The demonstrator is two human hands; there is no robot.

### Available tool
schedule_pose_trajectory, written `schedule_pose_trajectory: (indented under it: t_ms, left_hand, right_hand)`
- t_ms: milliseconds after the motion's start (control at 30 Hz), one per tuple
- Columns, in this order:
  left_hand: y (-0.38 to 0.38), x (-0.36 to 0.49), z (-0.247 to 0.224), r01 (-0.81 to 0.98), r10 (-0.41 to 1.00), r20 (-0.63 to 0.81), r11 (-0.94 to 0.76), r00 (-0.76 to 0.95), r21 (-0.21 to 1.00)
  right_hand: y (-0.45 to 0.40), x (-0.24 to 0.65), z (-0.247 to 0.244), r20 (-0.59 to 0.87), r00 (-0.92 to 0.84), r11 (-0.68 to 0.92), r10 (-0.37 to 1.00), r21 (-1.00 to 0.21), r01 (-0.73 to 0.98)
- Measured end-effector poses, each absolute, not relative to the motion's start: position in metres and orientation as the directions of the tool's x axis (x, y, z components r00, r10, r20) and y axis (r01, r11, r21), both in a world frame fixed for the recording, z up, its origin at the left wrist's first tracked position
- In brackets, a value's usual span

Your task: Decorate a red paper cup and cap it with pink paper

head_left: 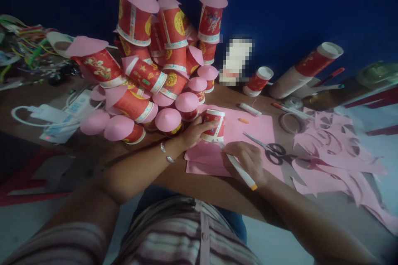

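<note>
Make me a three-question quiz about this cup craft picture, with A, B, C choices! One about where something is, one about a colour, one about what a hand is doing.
1. Where do the scissors lie?
A. right of the pen hand, on the pink paper
B. on top of the cup pile
C. on the floor

2. What colour is the paper under the cup?
A. green
B. pink
C. white

3. What is the left hand doing?
A. lying flat and empty
B. holding the scissors
C. holding a red cup down on the paper

Answers:
1 A, they rest beside the right hand.
2 B, the sheet is pink.
3 C, its fingers wrap the cup while the right hand holds a pen.
</note>
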State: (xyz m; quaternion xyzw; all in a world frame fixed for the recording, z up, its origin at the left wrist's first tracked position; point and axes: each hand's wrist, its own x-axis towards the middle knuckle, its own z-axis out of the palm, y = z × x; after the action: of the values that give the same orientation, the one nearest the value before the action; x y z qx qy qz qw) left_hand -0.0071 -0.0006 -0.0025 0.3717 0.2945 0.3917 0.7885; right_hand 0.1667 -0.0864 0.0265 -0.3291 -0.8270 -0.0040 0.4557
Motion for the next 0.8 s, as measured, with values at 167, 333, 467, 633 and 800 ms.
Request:
schedule_pose_trajectory:
  t_ms: [167,333,467,633,800]
  left_hand:
    - [-0.0006,-0.0059,-0.0028,-0.383,0.840,-0.155,0.392,0.521,0.836]
    - [0.0002,-0.0060,-0.0056,-0.369,0.841,-0.131,0.364,0.525,0.855]
    - [0.0000,-0.0067,-0.0074,-0.362,0.839,-0.129,0.360,0.529,0.860]
    - [-0.0005,-0.0063,-0.0066,-0.368,0.833,-0.139,0.378,0.535,0.850]
    - [-0.0006,-0.0059,-0.0042,-0.373,0.840,-0.141,0.375,0.523,0.849]
  right_hand:
    - [-0.0870,0.1656,0.0285,0.744,-0.374,0.777,0.553,-0.298,0.555]
    - [-0.0871,0.1654,0.0283,0.731,-0.388,0.767,0.561,-0.282,0.577]
    - [-0.0870,0.1656,0.0283,0.723,-0.388,0.765,0.571,-0.298,0.571]
    - [-0.0864,0.1656,0.0319,0.723,-0.396,0.769,0.566,-0.290,0.569]
    - [-0.0869,0.1668,0.0314,0.712,-0.405,0.766,0.574,-0.292,0.573]
